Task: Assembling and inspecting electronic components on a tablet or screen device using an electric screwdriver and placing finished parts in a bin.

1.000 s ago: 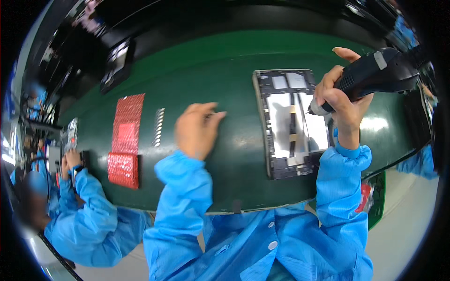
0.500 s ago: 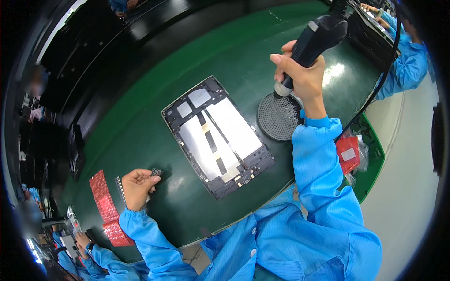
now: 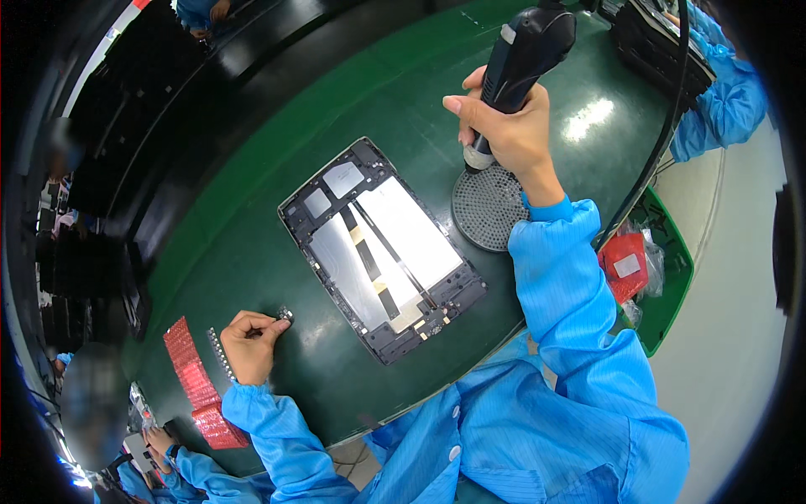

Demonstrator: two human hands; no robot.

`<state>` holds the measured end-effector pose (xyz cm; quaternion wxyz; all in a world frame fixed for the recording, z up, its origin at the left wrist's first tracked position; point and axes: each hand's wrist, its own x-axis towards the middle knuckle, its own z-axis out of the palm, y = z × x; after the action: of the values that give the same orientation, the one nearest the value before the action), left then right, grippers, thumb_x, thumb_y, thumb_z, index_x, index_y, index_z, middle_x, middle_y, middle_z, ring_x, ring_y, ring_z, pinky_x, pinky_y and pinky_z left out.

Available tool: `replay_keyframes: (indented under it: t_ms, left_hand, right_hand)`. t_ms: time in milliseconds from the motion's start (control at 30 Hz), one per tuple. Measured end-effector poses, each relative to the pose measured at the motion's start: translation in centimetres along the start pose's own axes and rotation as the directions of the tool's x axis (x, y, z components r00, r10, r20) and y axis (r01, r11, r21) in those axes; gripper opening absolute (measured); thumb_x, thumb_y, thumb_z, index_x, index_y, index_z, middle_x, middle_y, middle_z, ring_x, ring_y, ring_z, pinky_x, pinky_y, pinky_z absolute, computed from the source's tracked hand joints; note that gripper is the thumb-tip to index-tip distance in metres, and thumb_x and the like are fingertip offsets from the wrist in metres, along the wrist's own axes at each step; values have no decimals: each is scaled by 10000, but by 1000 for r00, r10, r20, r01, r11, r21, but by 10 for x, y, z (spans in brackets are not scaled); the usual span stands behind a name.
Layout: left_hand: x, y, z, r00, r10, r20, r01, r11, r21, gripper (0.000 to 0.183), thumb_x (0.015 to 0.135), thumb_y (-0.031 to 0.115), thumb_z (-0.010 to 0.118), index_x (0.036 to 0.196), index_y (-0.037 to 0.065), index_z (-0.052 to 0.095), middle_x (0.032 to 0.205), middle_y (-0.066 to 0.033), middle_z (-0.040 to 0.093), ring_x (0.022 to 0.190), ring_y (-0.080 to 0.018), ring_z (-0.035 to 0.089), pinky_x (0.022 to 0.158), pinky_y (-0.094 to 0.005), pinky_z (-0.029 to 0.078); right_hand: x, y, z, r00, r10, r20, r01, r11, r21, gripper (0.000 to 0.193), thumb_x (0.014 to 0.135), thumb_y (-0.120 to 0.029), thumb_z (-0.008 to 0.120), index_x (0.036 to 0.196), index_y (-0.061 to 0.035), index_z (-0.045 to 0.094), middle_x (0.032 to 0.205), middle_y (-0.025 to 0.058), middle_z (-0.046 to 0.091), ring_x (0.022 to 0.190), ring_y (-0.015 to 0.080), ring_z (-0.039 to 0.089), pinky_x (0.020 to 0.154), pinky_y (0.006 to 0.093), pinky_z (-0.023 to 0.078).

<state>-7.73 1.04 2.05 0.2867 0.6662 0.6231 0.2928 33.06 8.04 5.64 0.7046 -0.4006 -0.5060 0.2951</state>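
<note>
My right hand (image 3: pixel 514 130) is wrapped round a black electric screwdriver (image 3: pixel 522 59), tilted with its tip down at a round dark screw tray (image 3: pixel 489 210) full of small holes. Low on the left, my left hand (image 3: pixel 252 343) pinches a small dark component (image 3: pixel 285 314) between thumb and fingertips, just over the bench. Between the hands lies an opened tablet (image 3: pixel 382 248), showing silver battery panels, a dark frame and flat ribbon strips. Beside my left hand are a narrow strip of small parts (image 3: pixel 221 354) and a red bubble-wrap sheet (image 3: pixel 197 378).
The green work surface (image 3: pixel 252 244) curves across the view. A black cable (image 3: pixel 659 155) hangs down on the right, past a green bin (image 3: pixel 672 269) with a red packet (image 3: pixel 623 269). Co-workers' blue sleeves (image 3: pixel 726 113) show at the far right and the lower left.
My right hand and the screwdriver have shifted left and up, the tip still over the screw tray. My left hand, still pinching the small component, has moved slightly. The whole view has shifted a little.
</note>
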Motion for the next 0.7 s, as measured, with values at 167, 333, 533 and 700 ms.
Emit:
replay_keyframes:
  t_ms: [167, 333, 533, 700]
  left_hand:
    - [-6, -7, 3, 992, -102, -72, 82, 969, -234, 128, 686, -41, 776, 715, -25, 652, 735, -51, 611, 607, -87, 542, 530, -206, 431]
    - [-25, 5, 18, 939, 130, -320, -160, 985, -67, 118, 713, 7, 769, 715, -10, 652, 757, -79, 639, 618, -102, 577, 521, -207, 456]
    - [-23, 50, 75, 942, 331, -59, -335, 939, -72, 70, 717, 10, 715, 752, 4, 655, 684, -101, 601, 545, -189, 591, 497, -282, 462]
    - [-26, 46, 89, 934, 351, -66, -357, 922, -147, 89, 714, -15, 727, 776, -5, 665, 746, -86, 647, 552, -146, 576, 494, -266, 459]
  right_hand:
    - [-3, -3, 0, 999, 27, 17, -27, 1000, 1, 213, 748, 2, 739, 885, 8, 576, 620, 42, 599, 464, 116, 560, 438, 245, 448]
    - [-5, -6, 14, 1000, 23, -14, -23, 1000, 8, 213, 727, -8, 762, 857, -5, 594, 595, 36, 593, 465, 102, 559, 423, 236, 422]
    - [-13, -46, 34, 985, -167, 31, 159, 973, 170, 261, 765, 41, 690, 990, 2, 563, 594, 61, 587, 497, 129, 578, 484, 251, 457]
    - [-36, -55, 106, 965, -70, 254, -9, 954, 299, 257, 746, 26, 722, 959, 12, 579, 615, 52, 611, 487, 116, 583, 450, 238, 449]
